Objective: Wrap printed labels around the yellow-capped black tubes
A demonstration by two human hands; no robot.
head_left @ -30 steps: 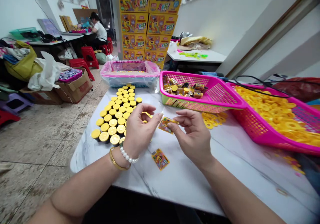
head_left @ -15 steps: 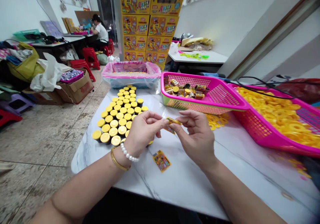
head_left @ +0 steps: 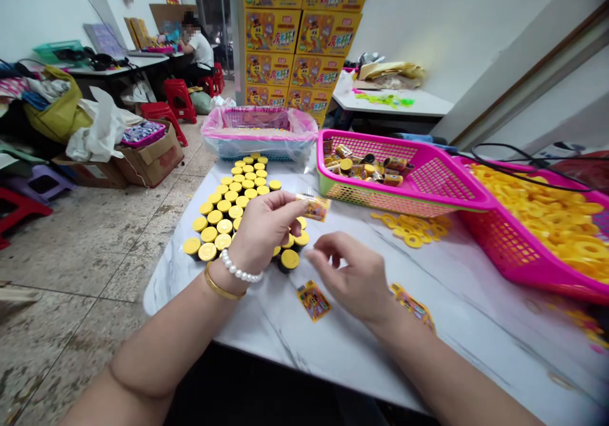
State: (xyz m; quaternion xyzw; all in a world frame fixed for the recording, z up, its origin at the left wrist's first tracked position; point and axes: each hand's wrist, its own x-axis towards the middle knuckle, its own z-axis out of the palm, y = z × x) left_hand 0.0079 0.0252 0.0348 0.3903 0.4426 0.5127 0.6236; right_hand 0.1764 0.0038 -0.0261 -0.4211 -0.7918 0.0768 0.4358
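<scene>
My left hand (head_left: 266, 229), wearing a pearl bracelet and a gold bangle, pinches a small yellow printed label (head_left: 314, 208) between thumb and fingers. Lower and to the right, my right hand (head_left: 354, 274) hovers with curled fingers, thumb and forefinger apart and nothing visible between them. Just below its fingertips a flat printed label (head_left: 314, 301) lies on the white marbled table (head_left: 266, 331). A further printed label (head_left: 415, 307) lies partly hidden behind my right forearm. Beyond my left hand stand many black cups with yellow lids (head_left: 224, 226), some hidden by the hand.
A pink basket (head_left: 409, 201) holds printed cylinders; another pink basket (head_left: 514, 248) is full of yellow rings. Loose yellow rings (head_left: 413, 239) lie between. A plastic-lined basket (head_left: 261, 147) stands behind the cups. Yellow cartons (head_left: 271, 31) are stacked beyond; a person (head_left: 202, 52) sits far left.
Both hands were on the small label; now my left hand alone holds it. My right hand has let go and moved down toward the label on the table. The view has shifted slightly.
</scene>
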